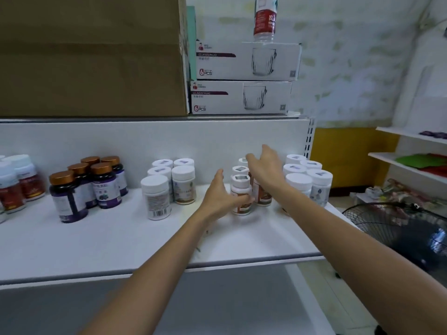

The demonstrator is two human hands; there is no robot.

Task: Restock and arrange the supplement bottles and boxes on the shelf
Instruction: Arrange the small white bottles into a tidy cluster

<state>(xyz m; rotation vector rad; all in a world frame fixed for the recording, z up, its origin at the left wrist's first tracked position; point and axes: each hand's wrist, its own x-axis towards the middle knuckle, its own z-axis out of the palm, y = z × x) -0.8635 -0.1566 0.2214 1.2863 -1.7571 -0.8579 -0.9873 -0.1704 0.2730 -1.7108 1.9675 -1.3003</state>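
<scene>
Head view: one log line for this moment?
left hand: touching front bottle | right hand: open, by rear bottles

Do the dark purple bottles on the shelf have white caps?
No, the dark purple bottles wear shiny copper-brown caps.

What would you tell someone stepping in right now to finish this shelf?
Left hand: open, fingers against the front orange-labelled bottle.
Right hand: open, reaching over the bottles behind it.
On the shelf: red-labelled bottles, purple bottles, white bottles and a right-end group already stand in clusters.
Left to do: probably square up the orange-labelled cluster between the hands.
</scene>
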